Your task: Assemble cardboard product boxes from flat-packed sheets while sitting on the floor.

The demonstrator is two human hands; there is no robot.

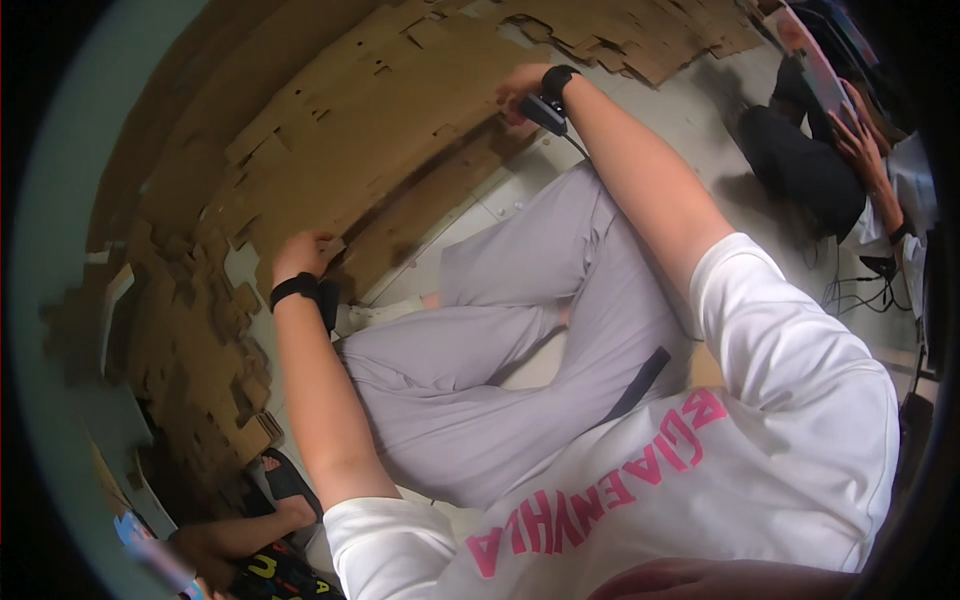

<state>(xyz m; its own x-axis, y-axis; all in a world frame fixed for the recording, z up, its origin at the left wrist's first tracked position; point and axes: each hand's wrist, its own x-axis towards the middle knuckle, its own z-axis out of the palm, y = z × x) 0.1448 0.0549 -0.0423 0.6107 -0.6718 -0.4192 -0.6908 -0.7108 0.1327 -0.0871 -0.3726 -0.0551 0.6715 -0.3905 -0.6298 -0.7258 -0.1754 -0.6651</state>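
A large brown cardboard sheet with cut flaps and a long crease lies in front of my crossed legs. My left hand is closed at its near left corner, the fingers bent over the edge. At the right end of the same sheet, my right hand has its fingers curled round the edge, partly hidden by the wrist device. Below the crease, a narrow strip of the cardboard slopes toward the floor. Each wrist wears a black strap with a small dark device; a cable runs from the right one.
Stacked cardboard pieces line the left side, and more cut cardboard lies at the far right. Pale floor tiles show before my legs. Another person sits at the right near loose cables; someone's sandalled foot is at lower left.
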